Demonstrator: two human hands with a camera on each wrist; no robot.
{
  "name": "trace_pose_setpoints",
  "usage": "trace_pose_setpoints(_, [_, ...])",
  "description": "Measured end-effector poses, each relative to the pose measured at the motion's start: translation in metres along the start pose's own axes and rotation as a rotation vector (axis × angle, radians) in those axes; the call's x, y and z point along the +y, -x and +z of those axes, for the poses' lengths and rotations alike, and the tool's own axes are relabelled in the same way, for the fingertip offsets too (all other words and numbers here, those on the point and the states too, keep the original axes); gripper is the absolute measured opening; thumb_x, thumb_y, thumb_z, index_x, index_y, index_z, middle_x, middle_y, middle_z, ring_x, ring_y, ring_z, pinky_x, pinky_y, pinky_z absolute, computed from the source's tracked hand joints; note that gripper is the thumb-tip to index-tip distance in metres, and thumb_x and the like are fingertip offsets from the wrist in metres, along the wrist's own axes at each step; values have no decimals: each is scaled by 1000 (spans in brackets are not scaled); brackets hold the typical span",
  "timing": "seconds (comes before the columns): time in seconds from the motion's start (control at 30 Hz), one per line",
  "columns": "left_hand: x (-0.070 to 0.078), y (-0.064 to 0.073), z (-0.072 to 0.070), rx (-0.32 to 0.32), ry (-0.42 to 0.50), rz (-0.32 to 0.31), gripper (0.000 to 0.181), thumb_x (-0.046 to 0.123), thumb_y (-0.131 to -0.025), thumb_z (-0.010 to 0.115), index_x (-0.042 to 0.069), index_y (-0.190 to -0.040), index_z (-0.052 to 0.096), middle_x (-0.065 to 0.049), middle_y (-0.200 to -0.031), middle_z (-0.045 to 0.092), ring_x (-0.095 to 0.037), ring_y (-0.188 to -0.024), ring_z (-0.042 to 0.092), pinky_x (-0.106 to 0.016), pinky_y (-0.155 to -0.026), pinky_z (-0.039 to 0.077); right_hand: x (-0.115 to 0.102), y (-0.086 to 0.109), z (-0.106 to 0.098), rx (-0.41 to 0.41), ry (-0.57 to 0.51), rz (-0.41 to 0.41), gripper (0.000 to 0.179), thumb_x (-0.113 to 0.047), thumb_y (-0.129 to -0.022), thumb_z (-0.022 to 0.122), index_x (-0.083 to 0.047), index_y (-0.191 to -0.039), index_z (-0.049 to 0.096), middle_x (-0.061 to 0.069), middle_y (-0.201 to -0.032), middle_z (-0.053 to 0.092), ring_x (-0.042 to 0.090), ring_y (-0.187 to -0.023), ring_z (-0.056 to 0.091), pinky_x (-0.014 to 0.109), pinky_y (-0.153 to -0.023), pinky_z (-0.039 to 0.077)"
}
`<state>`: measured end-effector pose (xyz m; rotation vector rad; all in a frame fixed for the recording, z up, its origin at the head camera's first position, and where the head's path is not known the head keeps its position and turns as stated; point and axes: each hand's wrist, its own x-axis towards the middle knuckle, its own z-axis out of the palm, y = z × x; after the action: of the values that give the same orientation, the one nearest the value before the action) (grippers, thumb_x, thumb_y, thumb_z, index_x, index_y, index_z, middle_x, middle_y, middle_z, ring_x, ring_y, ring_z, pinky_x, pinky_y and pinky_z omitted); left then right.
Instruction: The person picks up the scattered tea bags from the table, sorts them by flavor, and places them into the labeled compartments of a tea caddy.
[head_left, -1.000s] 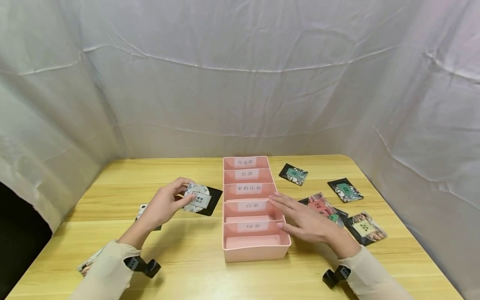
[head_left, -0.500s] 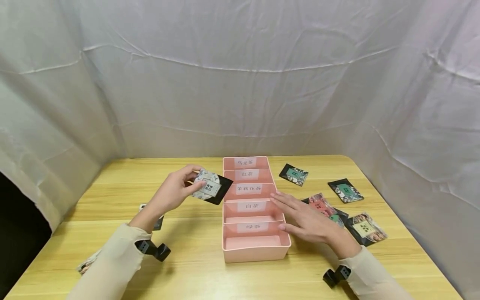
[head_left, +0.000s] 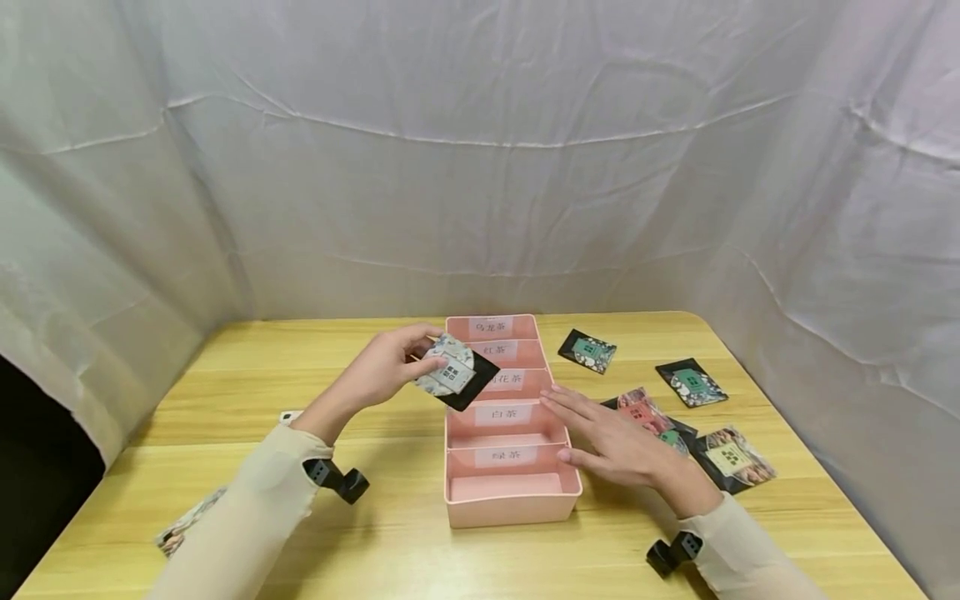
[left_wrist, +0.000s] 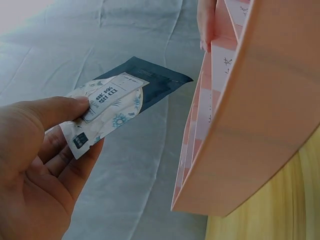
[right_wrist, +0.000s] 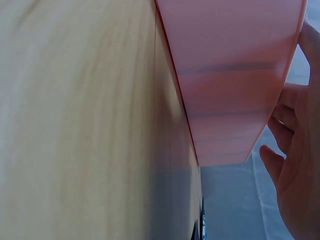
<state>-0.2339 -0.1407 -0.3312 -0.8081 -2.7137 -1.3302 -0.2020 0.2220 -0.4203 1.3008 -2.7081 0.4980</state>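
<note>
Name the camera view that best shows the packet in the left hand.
The left wrist view: the packet, pinched by the left hand, appears largest there, with its label and blue flower print plain. The head view shows it smaller, overlapping the pink box; the right wrist view lacks it.

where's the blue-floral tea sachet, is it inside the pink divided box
No, the left grip pinches the blue-floral tea sachet outside the pink divided box.
</note>
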Motion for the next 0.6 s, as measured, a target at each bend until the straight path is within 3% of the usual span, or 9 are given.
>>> trace_pose_setpoints(0.33, [11,-17,12,-65,-50,65,29,14,-92,70,9,-120,64,-4,-94,71,-14,-82,65,-30,-68,56,-1,0,1,-1,-4,8,70,-41,-97,56,-18,-156,27,8,-160,26,29,-143,29,56,-107,37])
trace_pose_setpoints(0.6, [18,-27,26,-159,-167,111,34,16,-93,69,8,-125,63,-3,-98,71,-10,-86,66,-26,-73,55,-1,-1,0,-14,-22,24,69,-42,-98,55,-20,-157,26,6,-160,25,28,-144,28,57,-108,36])
